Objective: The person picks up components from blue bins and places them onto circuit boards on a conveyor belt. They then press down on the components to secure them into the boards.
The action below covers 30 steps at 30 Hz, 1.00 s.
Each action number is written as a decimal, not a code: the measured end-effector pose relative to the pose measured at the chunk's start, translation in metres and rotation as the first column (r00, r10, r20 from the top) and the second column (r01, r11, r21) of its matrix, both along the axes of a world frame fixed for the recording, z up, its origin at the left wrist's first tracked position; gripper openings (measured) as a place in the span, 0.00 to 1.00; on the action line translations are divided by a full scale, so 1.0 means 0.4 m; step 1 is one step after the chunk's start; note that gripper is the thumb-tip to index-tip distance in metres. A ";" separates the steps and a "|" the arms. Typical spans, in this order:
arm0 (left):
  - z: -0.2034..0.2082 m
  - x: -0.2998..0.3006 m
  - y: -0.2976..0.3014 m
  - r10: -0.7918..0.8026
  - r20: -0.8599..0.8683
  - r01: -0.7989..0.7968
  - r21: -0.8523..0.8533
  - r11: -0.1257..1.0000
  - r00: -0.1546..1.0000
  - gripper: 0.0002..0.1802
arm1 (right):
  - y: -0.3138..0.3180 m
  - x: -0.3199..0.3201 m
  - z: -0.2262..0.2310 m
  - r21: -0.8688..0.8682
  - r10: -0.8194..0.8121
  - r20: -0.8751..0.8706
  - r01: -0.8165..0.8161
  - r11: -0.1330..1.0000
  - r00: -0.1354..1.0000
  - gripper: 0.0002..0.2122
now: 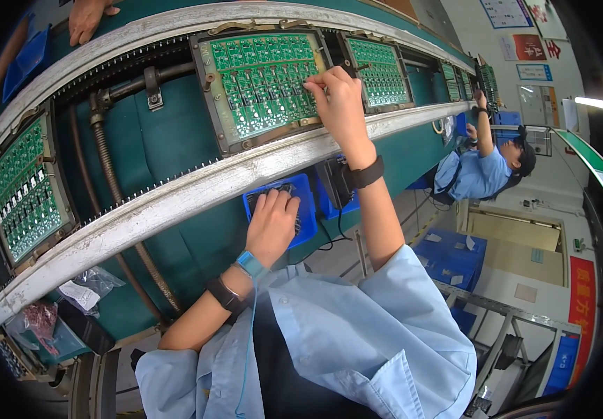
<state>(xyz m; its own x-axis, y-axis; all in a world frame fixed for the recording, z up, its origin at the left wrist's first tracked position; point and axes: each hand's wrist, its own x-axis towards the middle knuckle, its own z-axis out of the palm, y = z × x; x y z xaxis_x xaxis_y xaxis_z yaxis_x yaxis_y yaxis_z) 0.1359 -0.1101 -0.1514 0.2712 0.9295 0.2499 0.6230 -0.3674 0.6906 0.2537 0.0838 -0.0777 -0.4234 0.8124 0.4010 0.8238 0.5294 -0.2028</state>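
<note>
My right hand (340,101) reaches over a green circuit board panel (266,84) in a dark frame. Its thumb and forefinger pinch together at the panel's right part; whatever is between them is too small to make out. Rows of small parts stand on this panel. Lower down, my left hand (273,222) dips into a blue bin (303,209) holding many small dark parts (286,188). Its fingers curl down among them, and the fingertips are partly hidden. A teal wrist strap (250,264) with a thin cord circles my left wrist.
Pale metal rails (148,199) carry the framed panels, with another panel (378,73) right and one (26,188) left. A dark box (335,183) stands beside the bin. Another person's hand (86,19) rests across the line; a co-worker (486,164) works farther right.
</note>
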 end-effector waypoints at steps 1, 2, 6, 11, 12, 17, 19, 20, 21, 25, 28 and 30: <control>0.000 0.000 -0.001 0.008 0.009 -0.008 0.002 1.000 1.000 0.10 | 0.000 0.004 0.005 -0.001 0.002 0.000 -0.002 1.000 1.000 0.03; 0.000 0.000 -0.002 0.016 0.017 -0.017 0.004 1.000 1.000 0.07 | 0.001 0.010 0.012 0.000 0.031 0.014 -0.031 1.000 0.999 0.02; 0.001 0.000 -0.001 0.005 0.010 -0.005 -0.007 1.000 1.000 0.08 | 0.006 0.011 0.027 0.041 0.097 0.078 -0.101 0.994 0.992 0.01; -0.002 0.003 0.002 -0.003 0.023 0.003 -0.015 1.000 1.000 0.08 | 0.010 0.001 0.031 0.127 0.107 0.191 -0.132 0.983 0.976 0.01; -0.001 0.004 0.002 -0.001 0.021 0.001 -0.016 1.000 1.000 0.08 | 0.010 0.001 0.030 0.130 0.102 0.211 -0.131 0.983 0.972 0.01; -0.004 0.004 0.003 -0.006 0.010 0.006 -0.003 1.000 1.000 0.11 | -0.003 0.005 0.019 0.156 0.101 0.228 -0.138 0.978 0.968 0.01; -0.007 0.004 0.003 -0.013 0.006 0.013 0.004 1.000 1.000 0.13 | -0.006 0.009 0.020 0.115 0.129 0.239 -0.160 0.980 0.962 0.02; -0.008 0.002 0.005 -0.009 0.012 0.009 -0.002 1.000 1.000 0.11 | -0.005 0.008 0.022 0.097 0.143 0.243 -0.170 0.981 0.959 0.02; -0.010 0.002 0.006 -0.005 0.019 0.005 -0.007 1.000 1.000 0.10 | -0.005 0.006 0.024 0.100 0.139 0.241 -0.168 0.981 0.960 0.02; -0.005 0.004 0.008 -0.002 0.020 0.002 -0.006 1.000 1.000 0.07 | -0.012 0.008 0.042 0.042 0.148 0.196 -0.159 0.986 0.969 0.05; 0.012 0.015 0.001 0.006 0.005 -0.006 -0.001 1.000 1.000 0.07 | -0.034 0.027 0.072 -0.089 0.196 0.244 -0.180 0.980 0.950 0.11; 0.030 0.022 -0.002 0.016 -0.008 -0.016 0.011 1.000 1.000 0.07 | -0.044 0.034 0.088 -0.123 0.180 0.243 -0.154 0.980 0.953 0.13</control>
<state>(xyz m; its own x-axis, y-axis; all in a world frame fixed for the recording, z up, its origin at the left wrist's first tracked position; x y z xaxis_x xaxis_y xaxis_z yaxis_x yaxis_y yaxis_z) 0.1448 -0.1110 -0.1395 0.2579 0.9310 0.2585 0.6342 -0.3649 0.6816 0.2674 0.0662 -0.0424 -0.6330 0.7522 0.1831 0.7565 0.6512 -0.0601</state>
